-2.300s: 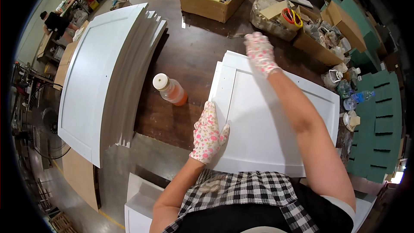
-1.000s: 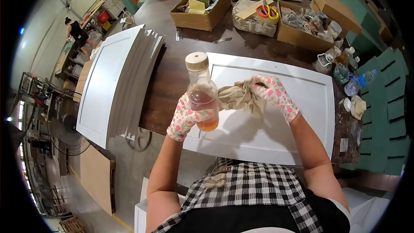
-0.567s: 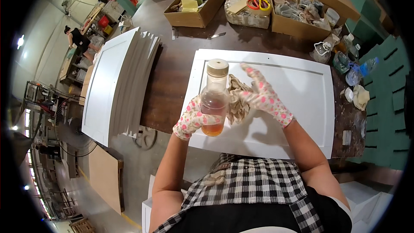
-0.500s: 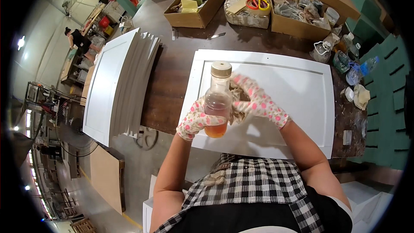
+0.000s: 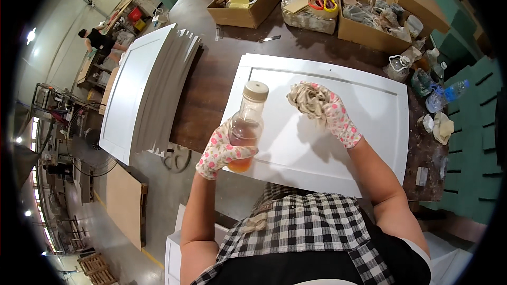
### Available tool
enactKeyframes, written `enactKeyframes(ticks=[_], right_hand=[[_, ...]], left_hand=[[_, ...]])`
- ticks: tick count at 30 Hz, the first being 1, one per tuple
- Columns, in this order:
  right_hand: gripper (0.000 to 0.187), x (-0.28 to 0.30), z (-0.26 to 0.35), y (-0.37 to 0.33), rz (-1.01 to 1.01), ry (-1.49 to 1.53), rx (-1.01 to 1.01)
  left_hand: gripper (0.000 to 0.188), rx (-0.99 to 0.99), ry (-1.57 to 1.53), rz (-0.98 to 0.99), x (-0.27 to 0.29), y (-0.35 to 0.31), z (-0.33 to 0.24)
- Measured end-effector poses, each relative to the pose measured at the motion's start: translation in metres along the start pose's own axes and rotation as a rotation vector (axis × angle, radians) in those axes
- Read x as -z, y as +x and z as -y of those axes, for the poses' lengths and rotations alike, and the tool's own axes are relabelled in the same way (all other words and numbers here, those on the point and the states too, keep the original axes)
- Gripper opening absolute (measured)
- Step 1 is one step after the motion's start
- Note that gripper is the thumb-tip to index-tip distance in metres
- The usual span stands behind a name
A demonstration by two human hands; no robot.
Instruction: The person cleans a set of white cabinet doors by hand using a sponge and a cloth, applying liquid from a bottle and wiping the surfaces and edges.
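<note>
My left hand, in a white glove with pink spots, is wrapped round a clear plastic bottle partly filled with amber liquid. Its pale cap is on and the bottle stands nearly upright in the air, over the left edge of a white panel. Gloved the same way, my right hand grips a crumpled beige rag above the middle of that panel. The panel has a raised frame round a recessed centre and lies flat on the brown table.
A stack of white panels leans at the left. Open cardboard boxes, a wrapped bundle bearing scissors and a box cutter lie at the back. Several bottles crowd the right edge. A person is far off at left.
My hands have moved apart: the bottle has gone left and tilted slightly, and the rag has moved right, away from it. Both are still held.
</note>
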State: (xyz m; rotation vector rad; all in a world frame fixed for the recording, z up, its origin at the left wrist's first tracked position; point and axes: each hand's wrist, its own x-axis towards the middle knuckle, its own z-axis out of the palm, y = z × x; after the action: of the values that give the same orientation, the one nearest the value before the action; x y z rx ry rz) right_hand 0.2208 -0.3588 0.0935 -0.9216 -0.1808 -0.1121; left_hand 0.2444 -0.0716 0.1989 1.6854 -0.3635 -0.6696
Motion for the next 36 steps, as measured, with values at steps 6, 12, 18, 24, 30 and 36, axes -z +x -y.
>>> enactKeyframes(ticks=[6, 12, 18, 24, 30, 36], right_hand=[[0.042, -0.002, 0.021, -0.004, -0.108, 0.177, -0.059], [0.043, -0.039, 0.018, -0.009, -0.147, 0.048, 0.025], [0.043, -0.064, -0.006, -0.022, -0.299, -0.272, 0.053], [0.047, -0.079, -0.02, -0.015, -0.316, -0.127, 0.191], [0.043, -0.107, 0.007, 0.036, -0.185, -0.544, 0.371], [0.04, -0.088, -0.01, 0.091, -0.291, -0.247, 0.078]], left_hand=[[0.067, -0.032, 0.451, -0.047, 0.001, -0.001, -0.005], [0.059, -0.005, 1.034, 0.056, -0.01, 0.018, -0.03], [0.051, -0.174, 1.443, 0.135, -0.006, 0.031, -0.054], [0.042, -0.054, 1.651, 0.175, -0.014, 0.046, -0.096], [0.062, -0.58, 1.133, -0.206, 0.047, 0.059, -0.022], [0.077, -0.429, 0.179, -0.527, 0.121, 0.109, 0.062]])
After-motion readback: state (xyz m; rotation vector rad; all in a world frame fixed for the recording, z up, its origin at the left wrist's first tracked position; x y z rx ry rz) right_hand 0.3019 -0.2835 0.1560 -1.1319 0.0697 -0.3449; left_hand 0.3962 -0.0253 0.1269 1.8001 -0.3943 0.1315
